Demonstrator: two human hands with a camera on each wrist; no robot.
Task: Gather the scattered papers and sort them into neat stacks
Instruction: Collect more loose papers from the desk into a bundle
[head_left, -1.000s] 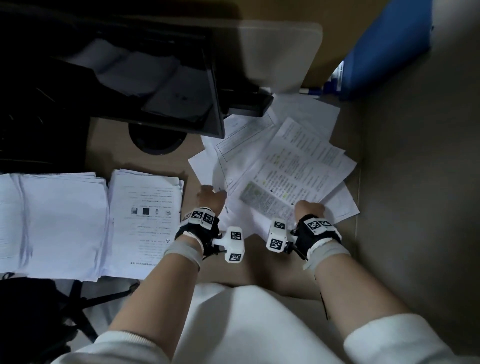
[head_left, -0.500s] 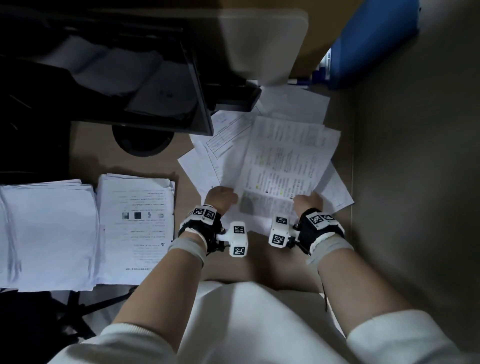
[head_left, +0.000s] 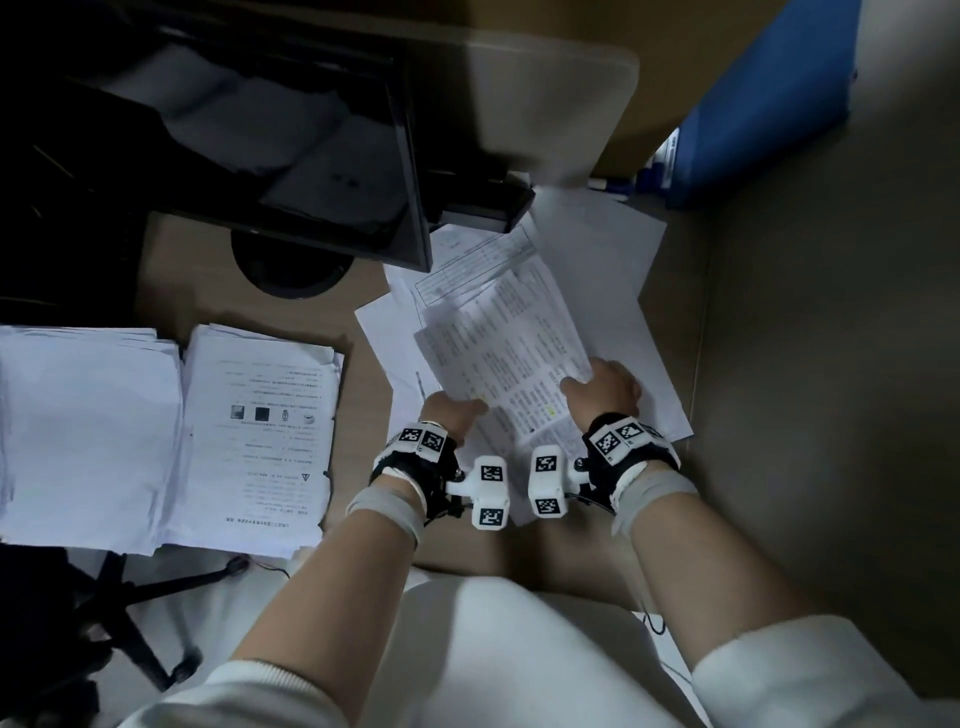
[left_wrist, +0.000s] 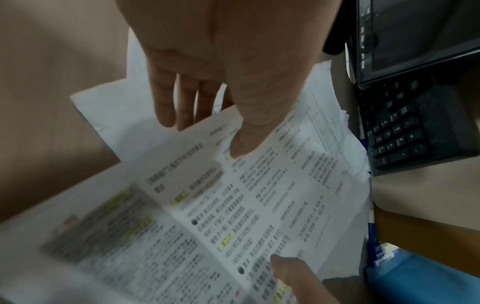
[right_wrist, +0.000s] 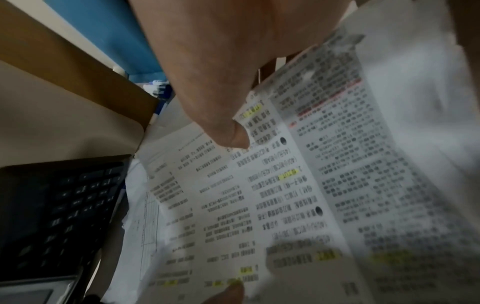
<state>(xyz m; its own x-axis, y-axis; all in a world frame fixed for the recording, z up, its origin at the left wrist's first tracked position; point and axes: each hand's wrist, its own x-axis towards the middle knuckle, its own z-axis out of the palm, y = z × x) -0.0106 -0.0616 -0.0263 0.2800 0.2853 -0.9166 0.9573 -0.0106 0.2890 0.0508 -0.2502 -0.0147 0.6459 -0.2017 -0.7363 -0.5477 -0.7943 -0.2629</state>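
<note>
A printed sheet with yellow highlights is held over a spread of loose white papers on the desk. My left hand pinches its left edge, thumb on top and fingers underneath. My right hand pinches the right edge the same way. Two paper stacks lie on the left: a printed one and a plain white one.
A black monitor hangs over the desk behind the papers, with its round base beneath. A black keyboard lies beyond the papers. A blue folder stands at the back right. A partition wall runs along the right.
Both hands have turned the printed sheet counter-clockwise and shifted it left. The right hand has moved up along the sheet's right edge.
</note>
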